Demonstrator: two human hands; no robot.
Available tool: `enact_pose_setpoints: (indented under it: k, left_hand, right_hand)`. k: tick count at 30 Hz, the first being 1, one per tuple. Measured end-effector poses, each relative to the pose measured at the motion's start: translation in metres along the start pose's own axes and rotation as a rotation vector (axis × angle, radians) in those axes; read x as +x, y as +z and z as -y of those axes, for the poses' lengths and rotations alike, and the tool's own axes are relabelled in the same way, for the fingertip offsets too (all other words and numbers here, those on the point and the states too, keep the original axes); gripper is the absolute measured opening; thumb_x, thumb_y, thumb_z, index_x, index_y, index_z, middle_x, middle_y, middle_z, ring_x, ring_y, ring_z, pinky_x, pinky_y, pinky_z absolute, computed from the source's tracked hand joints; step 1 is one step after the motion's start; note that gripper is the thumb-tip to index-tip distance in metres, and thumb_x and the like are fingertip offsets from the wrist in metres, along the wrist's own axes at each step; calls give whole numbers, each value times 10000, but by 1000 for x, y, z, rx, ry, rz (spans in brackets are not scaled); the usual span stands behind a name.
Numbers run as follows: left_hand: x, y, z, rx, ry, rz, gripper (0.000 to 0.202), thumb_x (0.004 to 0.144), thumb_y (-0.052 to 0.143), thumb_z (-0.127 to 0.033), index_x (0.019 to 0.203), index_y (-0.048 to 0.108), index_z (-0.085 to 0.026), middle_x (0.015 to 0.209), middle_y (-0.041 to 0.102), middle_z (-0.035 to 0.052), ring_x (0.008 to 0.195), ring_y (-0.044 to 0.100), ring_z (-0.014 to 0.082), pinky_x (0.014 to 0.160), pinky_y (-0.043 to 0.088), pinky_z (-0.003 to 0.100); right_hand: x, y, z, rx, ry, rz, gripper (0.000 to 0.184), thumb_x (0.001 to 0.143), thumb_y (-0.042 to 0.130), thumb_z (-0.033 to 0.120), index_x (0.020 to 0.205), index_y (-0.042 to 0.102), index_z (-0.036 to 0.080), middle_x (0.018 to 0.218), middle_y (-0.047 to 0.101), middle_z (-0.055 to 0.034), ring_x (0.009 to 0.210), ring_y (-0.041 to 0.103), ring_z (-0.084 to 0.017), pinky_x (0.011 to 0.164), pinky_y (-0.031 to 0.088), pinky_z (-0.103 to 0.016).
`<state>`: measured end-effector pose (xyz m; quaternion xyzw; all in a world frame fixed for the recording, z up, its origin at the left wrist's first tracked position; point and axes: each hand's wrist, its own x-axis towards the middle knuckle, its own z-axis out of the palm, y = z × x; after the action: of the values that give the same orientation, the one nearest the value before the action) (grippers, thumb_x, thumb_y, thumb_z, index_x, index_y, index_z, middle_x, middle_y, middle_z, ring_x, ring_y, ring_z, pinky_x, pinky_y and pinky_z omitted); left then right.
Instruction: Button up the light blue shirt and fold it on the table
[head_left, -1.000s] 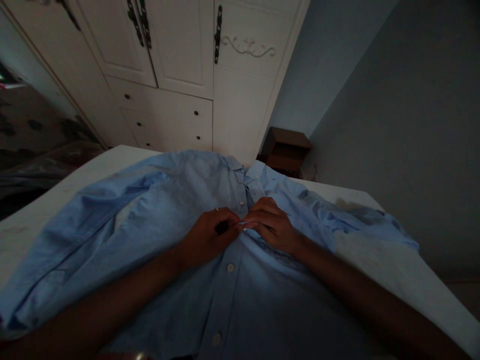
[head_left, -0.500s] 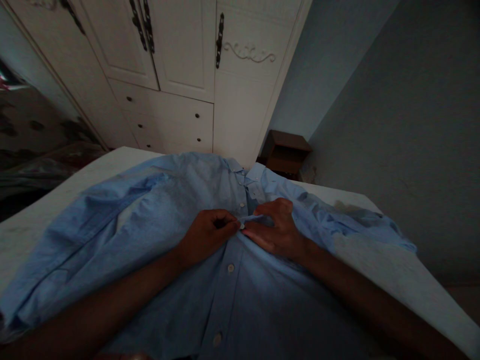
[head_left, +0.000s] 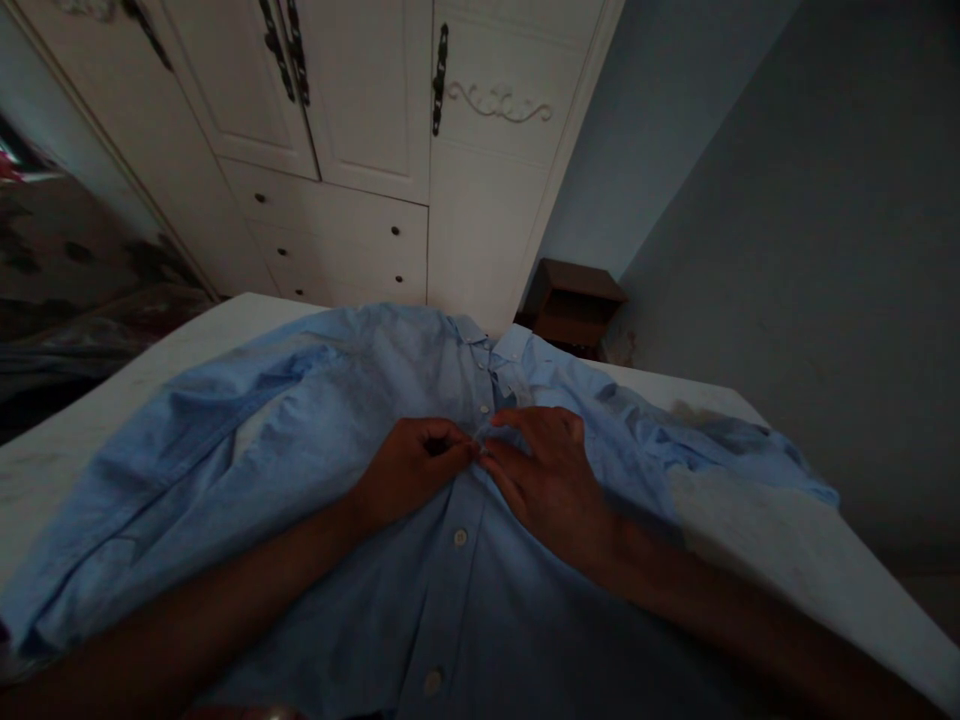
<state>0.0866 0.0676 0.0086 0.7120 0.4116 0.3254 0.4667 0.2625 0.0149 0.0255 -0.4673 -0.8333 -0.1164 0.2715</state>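
A light blue button-up shirt (head_left: pixel 315 430) lies spread front side up, its collar (head_left: pixel 513 342) at the far end and parted at the neck. My left hand (head_left: pixel 420 462) pinches the shirt's front edge between thumb and forefinger. From the other side, my right hand (head_left: pixel 551 480) closes thumb and fingertips on the same spot, around a small button mostly hidden by the fingers. Nearer to me, a shirt button (head_left: pixel 460 538) shows on the placket, with another below it. Above my hands a further button (head_left: pixel 484 409) sits on the open upper front.
Under the shirt is a white table (head_left: pixel 795 550). A white wardrobe (head_left: pixel 367 100) with dark handles and drawers stands behind it. Beyond the table's far edge is a brown wooden stand (head_left: pixel 577 290). A grey wall (head_left: pixel 840 250) rises on the right.
My right hand has turned and its fingers have come down closer to the button, covering more of it. The fabric fold under those fingers has dropped. My left hand stays in place.
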Motion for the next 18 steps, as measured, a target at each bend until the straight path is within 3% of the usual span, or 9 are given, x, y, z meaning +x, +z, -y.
enact_pose_setpoints:
  k: [13,18]
  left_hand:
    - [0,0,1,0,27,4,170,807,600,-302,744,705,-183,687,704,-8,630,629,124,580,474,223]
    - [-1,-2,1,-33,19,25,192,817,602,-324,737,697,-178,670,684,-14,611,601,110,571,451,214]
  right_hand:
    - [0,2,-6,133,81,-49,80,843,664,257,770,683,230,1224,635,-57,1073,579,-284,903,448,-514]
    - [1,-2,-3,85,43,-22,104,865,637,268,804,684,197,1303,595,-92,1138,572,-281,1049,366,-564]
